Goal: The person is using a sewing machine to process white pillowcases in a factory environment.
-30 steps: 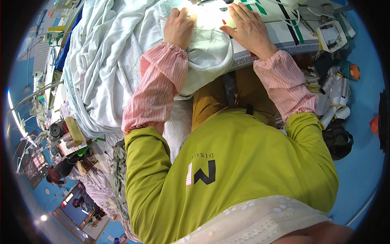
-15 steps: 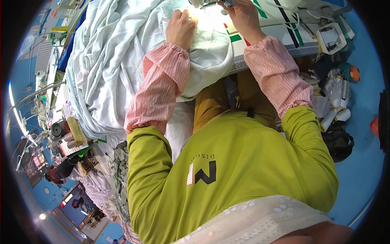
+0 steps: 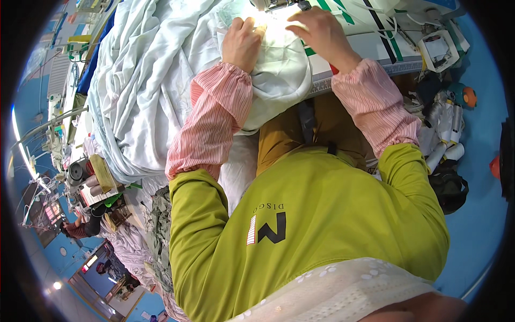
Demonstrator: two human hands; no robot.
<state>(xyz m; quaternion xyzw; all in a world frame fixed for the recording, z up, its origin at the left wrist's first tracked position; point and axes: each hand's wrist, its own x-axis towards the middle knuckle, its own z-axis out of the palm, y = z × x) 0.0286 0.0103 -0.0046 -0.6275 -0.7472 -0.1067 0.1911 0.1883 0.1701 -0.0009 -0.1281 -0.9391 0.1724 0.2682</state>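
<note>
A large heap of pale whitish-green cloth covers the left of the work table and hangs over its front edge. My left hand presses down on this cloth at its right part, fingers bent and pinching a fold beside the bright lamp glow. At the top edge shows the metal head of a sewing machine, mostly cut off. Just right of it, my right hand hovers over the cloth, thumb and fingers apart and nothing seen between them. Glare hides the spot under the needle.
A ruler strip runs along the table's front edge. On the right sit a white octagonal tray, thread cones and a dark bag. Grey-green cloth lies at lower left; another person is far behind it.
My right hand has come off the machine's knob area and drawn back to the right and nearer, its fingers opening. The left hand has shifted slightly nearer with the cloth.
</note>
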